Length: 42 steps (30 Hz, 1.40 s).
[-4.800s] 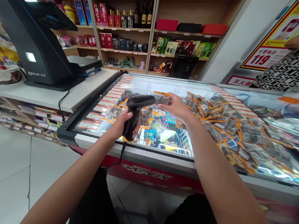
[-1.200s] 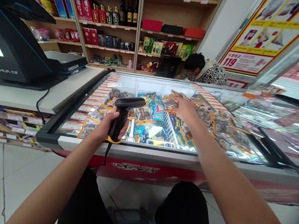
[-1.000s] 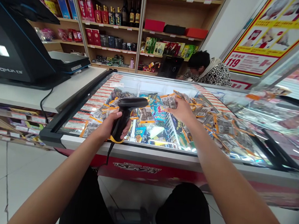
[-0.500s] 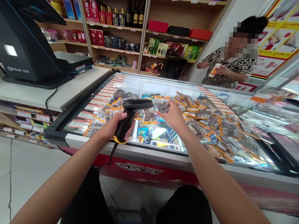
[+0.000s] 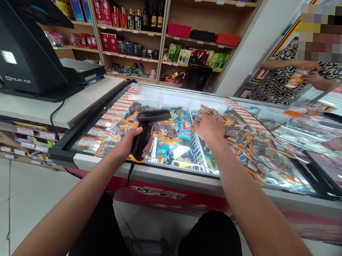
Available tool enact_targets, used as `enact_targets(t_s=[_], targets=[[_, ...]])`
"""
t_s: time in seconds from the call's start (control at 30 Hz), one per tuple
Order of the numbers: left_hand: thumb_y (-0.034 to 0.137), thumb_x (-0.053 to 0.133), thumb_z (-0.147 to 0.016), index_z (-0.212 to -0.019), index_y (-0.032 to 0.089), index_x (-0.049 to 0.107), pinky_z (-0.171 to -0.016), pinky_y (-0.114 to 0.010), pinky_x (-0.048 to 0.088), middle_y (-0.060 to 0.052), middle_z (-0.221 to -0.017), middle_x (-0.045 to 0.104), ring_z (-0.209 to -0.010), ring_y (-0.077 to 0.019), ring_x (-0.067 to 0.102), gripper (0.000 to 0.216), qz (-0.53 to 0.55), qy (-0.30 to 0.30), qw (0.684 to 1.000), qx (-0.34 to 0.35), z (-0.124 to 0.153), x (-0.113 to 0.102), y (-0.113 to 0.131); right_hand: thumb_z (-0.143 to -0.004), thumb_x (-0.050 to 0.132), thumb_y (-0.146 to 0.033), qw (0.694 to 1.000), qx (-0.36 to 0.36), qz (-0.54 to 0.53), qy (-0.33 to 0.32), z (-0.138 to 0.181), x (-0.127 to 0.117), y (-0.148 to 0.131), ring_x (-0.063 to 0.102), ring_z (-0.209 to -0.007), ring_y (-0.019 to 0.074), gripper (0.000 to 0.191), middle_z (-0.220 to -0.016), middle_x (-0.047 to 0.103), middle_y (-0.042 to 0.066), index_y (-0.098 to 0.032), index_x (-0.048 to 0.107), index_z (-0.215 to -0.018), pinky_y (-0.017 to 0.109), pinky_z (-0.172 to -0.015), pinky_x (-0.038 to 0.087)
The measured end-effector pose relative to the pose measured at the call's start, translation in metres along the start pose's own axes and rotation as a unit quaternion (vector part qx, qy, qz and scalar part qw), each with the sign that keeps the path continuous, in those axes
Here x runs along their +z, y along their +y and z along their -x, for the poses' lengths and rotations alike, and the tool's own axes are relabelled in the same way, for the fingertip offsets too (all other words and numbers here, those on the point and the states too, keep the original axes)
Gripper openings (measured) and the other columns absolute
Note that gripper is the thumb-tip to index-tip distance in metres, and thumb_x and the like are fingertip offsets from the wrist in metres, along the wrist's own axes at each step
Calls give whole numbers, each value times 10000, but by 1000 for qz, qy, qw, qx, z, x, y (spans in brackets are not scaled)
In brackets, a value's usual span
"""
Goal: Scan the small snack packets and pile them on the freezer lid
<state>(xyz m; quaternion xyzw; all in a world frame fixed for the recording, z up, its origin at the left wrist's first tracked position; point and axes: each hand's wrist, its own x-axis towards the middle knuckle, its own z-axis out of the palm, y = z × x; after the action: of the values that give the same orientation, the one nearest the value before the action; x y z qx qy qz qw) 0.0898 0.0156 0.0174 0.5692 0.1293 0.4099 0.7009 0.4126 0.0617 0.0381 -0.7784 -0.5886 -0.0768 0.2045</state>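
My left hand is closed round the grip of a black barcode scanner, whose head points right over the glass lid of a chest freezer. My right hand reaches further right. Its fingers curl down onto small orange-edged packets at the left edge of a big pile on the lid; they seem to pinch one packet. More such packets lie under and left of the scanner.
A black checkout terminal stands on the white counter to the left. The scanner's cable hangs down the freezer front. A person in a patterned top stands beyond the freezer. Stocked shelves line the back wall.
Half a second ago my right hand held a packet up beside the scanner head; it has moved right and down onto the pile. The person behind has shifted right.
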Motion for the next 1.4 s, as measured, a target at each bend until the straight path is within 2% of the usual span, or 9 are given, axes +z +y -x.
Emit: enact_targets(t_s=[0.07, 0.23, 0.47, 0.53, 0.63, 0.77, 0.93, 1.2, 1.4], targets=[[752, 717, -888, -906, 189, 622, -369, -255, 395, 13, -557, 608, -363, -162, 540, 572, -9, -3, 1000, -2, 0, 0, 0, -990, 818, -471, 998, 45, 37, -26, -8, 3, 18, 542, -1468, 551, 565, -1478, 657, 369, -80, 778, -1396, 705, -1167, 438], [741, 720, -885, -1042, 177, 634, -375, -256, 390, 27, -572, 613, -359, -158, 519, 592, -11, -13, 1000, -3, 0, 3, 1, -1060, 721, -469, 995, 5, 34, -93, -15, 11, 30, 597, -1463, 492, 461, -1498, 704, 257, -215, 801, -1437, 695, -1203, 433], [737, 723, -890, -1092, 171, 639, -375, -261, 407, 32, -573, 605, -365, -164, 527, 607, -20, -20, 1000, -9, 0, 5, 3, -755, 1001, -423, 984, 32, -154, -86, -28, 19, 29, 744, -1105, 372, 686, -1131, 785, 174, -161, 728, -1327, 492, -982, 613], [740, 716, -902, -1113, 162, 650, -373, -255, 409, 27, -572, 609, -364, -161, 526, 619, -22, -21, 1000, -3, 1, 5, 2, -702, 1018, -398, 970, 41, -219, -92, -26, 18, 28, 728, -951, 319, 593, -961, 743, 102, -173, 737, -1173, 444, -889, 613], [735, 695, -929, -1151, 151, 656, -373, -257, 431, 25, -571, 613, -361, -163, 532, 626, -22, -34, 999, -12, 2, 4, 1, -769, 934, -452, 939, 36, -333, -83, -17, 14, 22, 648, -778, 245, 421, -803, 628, 15, -206, 711, -1029, 396, -773, 573], [727, 693, -944, -1225, 145, 640, -381, -274, 468, 27, -590, 633, -371, -176, 559, 649, -21, -78, 994, -73, 6, 5, 1, -849, 794, -630, 890, 24, -452, -45, -3, 8, 6, 579, -726, 219, 443, -797, 563, -12, -273, 637, -1057, 358, -694, 515], [729, 701, -941, -1272, 142, 619, -390, -279, 474, 30, -601, 641, -377, -177, 562, 680, -16, -89, 991, -95, 8, 6, 0, -796, 762, -762, 869, 24, -494, -20, 8, 6, -20, 487, -671, 182, 609, -836, 517, -24, -296, 548, -1125, 314, -603, 435], [706, 692, -970, -1306, 139, 598, -389, -269, 493, 27, -614, 654, -372, -168, 564, 665, -31, -89, 989, -111, 9, 7, -1, -849, 820, -658, 860, -37, -510, 5, 8, 14, -24, 556, -764, 173, 521, -859, 537, -17, -272, 546, -1065, 281, -637, 479], [718, 706, -939, -1258, 141, 624, -371, -269, 478, 25, -598, 648, -365, -173, 559, 664, -19, -78, 994, -75, 4, 5, 1, -801, 905, -692, 836, -39, -547, -27, 6, 15, -26, 552, -644, 147, 601, -800, 599, -40, -271, 573, -1073, 278, -571, 510]])
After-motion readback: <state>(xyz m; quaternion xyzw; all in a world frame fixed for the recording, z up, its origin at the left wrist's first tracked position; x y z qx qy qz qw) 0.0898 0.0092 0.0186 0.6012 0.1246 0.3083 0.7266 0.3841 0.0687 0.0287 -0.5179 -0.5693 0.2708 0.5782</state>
